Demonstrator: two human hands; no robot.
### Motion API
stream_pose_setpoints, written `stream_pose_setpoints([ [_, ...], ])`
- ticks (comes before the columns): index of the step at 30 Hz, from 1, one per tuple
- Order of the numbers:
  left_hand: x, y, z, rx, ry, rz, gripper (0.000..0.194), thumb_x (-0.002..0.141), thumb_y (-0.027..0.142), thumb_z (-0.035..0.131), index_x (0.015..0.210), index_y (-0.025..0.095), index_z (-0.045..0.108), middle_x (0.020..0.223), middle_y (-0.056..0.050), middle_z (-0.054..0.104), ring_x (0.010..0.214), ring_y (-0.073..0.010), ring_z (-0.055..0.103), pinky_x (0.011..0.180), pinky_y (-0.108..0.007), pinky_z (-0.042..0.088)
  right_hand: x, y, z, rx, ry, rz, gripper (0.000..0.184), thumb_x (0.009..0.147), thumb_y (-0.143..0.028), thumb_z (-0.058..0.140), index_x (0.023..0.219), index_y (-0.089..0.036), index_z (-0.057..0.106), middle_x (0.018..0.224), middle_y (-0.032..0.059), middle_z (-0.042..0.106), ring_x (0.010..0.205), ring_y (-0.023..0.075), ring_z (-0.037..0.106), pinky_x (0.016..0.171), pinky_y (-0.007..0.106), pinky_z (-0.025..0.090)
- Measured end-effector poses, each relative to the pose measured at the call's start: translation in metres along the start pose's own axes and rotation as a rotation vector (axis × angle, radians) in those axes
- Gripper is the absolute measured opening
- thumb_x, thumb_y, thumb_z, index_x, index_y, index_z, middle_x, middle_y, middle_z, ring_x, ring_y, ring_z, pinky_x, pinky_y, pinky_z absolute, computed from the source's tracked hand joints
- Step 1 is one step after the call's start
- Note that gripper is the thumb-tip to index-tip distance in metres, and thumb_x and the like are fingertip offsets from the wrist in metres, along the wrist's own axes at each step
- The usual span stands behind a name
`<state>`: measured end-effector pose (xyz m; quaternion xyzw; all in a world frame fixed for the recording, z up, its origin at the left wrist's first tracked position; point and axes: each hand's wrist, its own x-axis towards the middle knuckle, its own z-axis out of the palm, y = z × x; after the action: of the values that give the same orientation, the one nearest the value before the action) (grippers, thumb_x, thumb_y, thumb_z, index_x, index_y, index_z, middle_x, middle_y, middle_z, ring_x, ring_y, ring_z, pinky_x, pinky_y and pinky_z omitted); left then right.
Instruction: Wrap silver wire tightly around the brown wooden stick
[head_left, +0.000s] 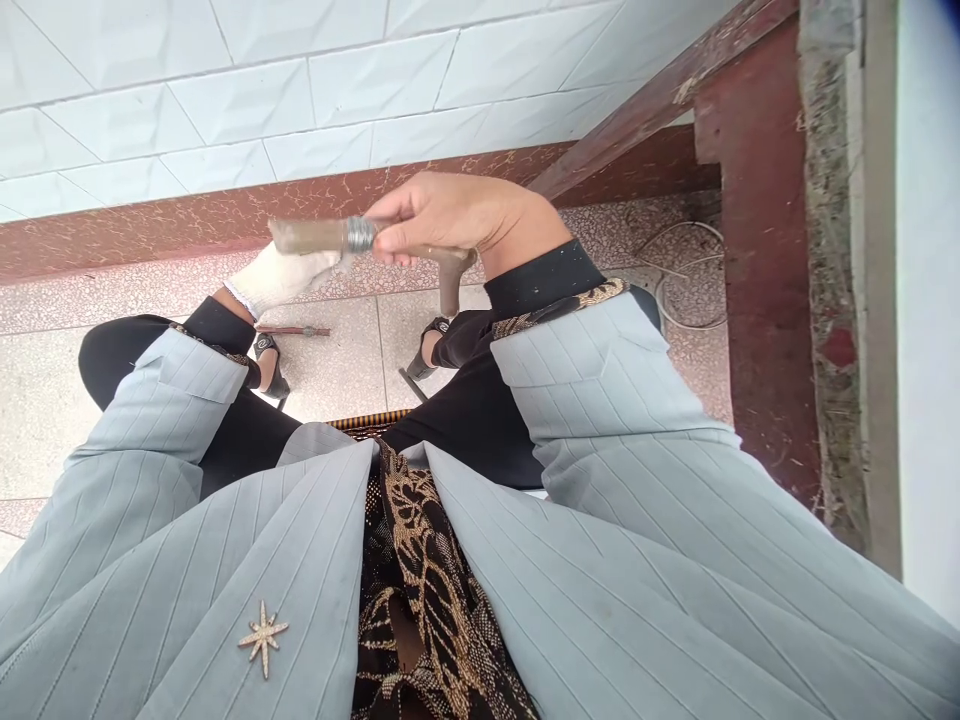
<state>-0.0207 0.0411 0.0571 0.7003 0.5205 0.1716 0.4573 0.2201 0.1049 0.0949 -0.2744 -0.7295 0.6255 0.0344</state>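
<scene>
A brown wooden stick (311,237) lies sideways in front of me, with silvery wire (361,235) wound round it near the middle. My bare right hand (457,215) is closed on it just right of the wire, thumb on the near side. Past that hand, a short knobbed wooden piece (450,280) hangs downward, seemingly the same stick's other end. My left hand (281,282), in a white knitted glove, is closed against the thick left end from below. Its fingers are partly hidden behind the wood. The left end looks slightly blurred.
On the tiled floor (337,365) lies a thin reddish stick (292,330) with a wrapped band. A white tiled wall (375,85) rises ahead. To the right stand a red wooden frame (772,250) and a loose pale cable (675,270). My shoes (271,368) are below.
</scene>
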Motion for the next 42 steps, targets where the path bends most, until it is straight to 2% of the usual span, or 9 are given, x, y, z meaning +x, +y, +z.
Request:
stream_pose_setpoints([
  [6, -0.01, 0.007, 0.024, -0.219, -0.17, -0.04, 0.029, 0.101, 0.045, 0.052, 0.088, 0.02, 0.059, 0.066, 0.003, 0.045, 0.056, -0.0102, 0.039, 0.056, -0.026, 0.033, -0.001, 0.004, 0.002, 0.107, 0.368, 0.112, 0.022, 0.098, -0.021, 0.064, 0.077, -0.016, 0.06, 0.074, 0.0028, 0.059, 0.064, 0.0119, 0.05, 0.063, 0.025, 0.042],
  [14, -0.012, 0.015, 0.027, 0.128, -0.173, -0.039, 0.025, 0.093, 0.035, 0.049, 0.072, 0.021, 0.051, 0.066, 0.001, 0.05, 0.063, -0.0133, 0.045, 0.061, -0.028, 0.038, 0.019, 0.021, 0.016, -0.5, 0.351, 0.295, 0.016, 0.093, -0.032, 0.066, 0.091, -0.017, 0.069, 0.083, 0.007, 0.064, 0.078, 0.0193, 0.056, 0.069, 0.032, 0.038],
  [17, -0.013, 0.017, 0.023, 0.288, -0.17, -0.012, 0.025, 0.095, 0.033, 0.046, 0.076, 0.02, 0.056, 0.068, 0.001, 0.053, 0.065, -0.0143, 0.049, 0.064, -0.028, 0.038, 0.02, 0.025, 0.02, -0.603, 0.275, 0.303, 0.015, 0.093, -0.03, 0.064, 0.092, -0.016, 0.07, 0.085, 0.0076, 0.065, 0.078, 0.0189, 0.054, 0.069, 0.032, 0.034],
  [24, -0.012, 0.027, 0.013, 0.736, -0.258, 0.015, 0.019, 0.095, 0.035, 0.056, 0.09, 0.022, 0.07, 0.072, -0.003, 0.063, 0.069, -0.0194, 0.059, 0.065, -0.031, 0.031, 0.023, 0.024, 0.038, -0.617, -0.136, 0.335, 0.014, 0.09, -0.025, 0.068, 0.078, -0.018, 0.067, 0.073, 0.0038, 0.062, 0.069, 0.0163, 0.052, 0.064, 0.031, 0.03],
  [28, -0.006, 0.019, 0.005, 0.677, -0.265, 0.109, 0.025, 0.095, 0.036, 0.053, 0.089, 0.021, 0.072, 0.081, -0.005, 0.069, 0.077, -0.0203, 0.063, 0.068, -0.031, 0.035, 0.022, 0.017, 0.04, -0.454, -0.368, 0.273, 0.013, 0.093, -0.025, 0.064, 0.084, -0.016, 0.067, 0.071, 0.0013, 0.062, 0.066, 0.0141, 0.054, 0.063, 0.028, 0.034],
  [31, -0.004, 0.003, -0.001, 0.464, -0.217, 0.129, 0.027, 0.095, 0.036, 0.05, 0.091, 0.02, 0.071, 0.084, -0.003, 0.07, 0.078, -0.0179, 0.062, 0.07, -0.029, 0.038, 0.014, 0.012, 0.031, -0.31, -0.406, 0.159, 0.015, 0.091, -0.027, 0.065, 0.08, -0.017, 0.064, 0.067, -0.0016, 0.057, 0.064, 0.0126, 0.052, 0.063, 0.027, 0.034],
  [34, -0.003, -0.012, -0.001, 0.192, -0.157, 0.102, 0.032, 0.095, 0.043, 0.048, 0.095, 0.018, 0.068, 0.085, -0.003, 0.069, 0.075, -0.0168, 0.059, 0.07, -0.028, 0.043, 0.002, 0.006, 0.022, -0.16, -0.209, 0.086, 0.016, 0.089, -0.031, 0.067, 0.082, -0.018, 0.062, 0.067, -0.0032, 0.054, 0.064, 0.012, 0.049, 0.063, 0.026, 0.034],
  [39, -0.009, -0.012, 0.012, 0.071, -0.176, 0.043, 0.032, 0.096, 0.044, 0.047, 0.089, 0.018, 0.064, 0.076, -0.001, 0.061, 0.069, -0.0146, 0.054, 0.069, -0.028, 0.046, -0.002, 0.008, 0.018, -0.057, 0.379, 0.119, 0.02, 0.096, -0.038, 0.061, 0.088, -0.02, 0.059, 0.072, 0.0001, 0.055, 0.067, 0.0141, 0.049, 0.065, 0.027, 0.038],
  [42, -0.014, -0.002, 0.017, 0.003, -0.256, -0.047, 0.028, 0.096, 0.04, 0.048, 0.094, 0.018, 0.066, 0.073, 0.001, 0.06, 0.063, -0.013, 0.053, 0.061, -0.025, 0.045, 0.005, 0.018, 0.017, -0.203, 0.464, 0.258, 0.019, 0.096, -0.038, 0.059, 0.091, -0.019, 0.061, 0.075, 0.0029, 0.058, 0.071, 0.0166, 0.052, 0.067, 0.029, 0.04],
])
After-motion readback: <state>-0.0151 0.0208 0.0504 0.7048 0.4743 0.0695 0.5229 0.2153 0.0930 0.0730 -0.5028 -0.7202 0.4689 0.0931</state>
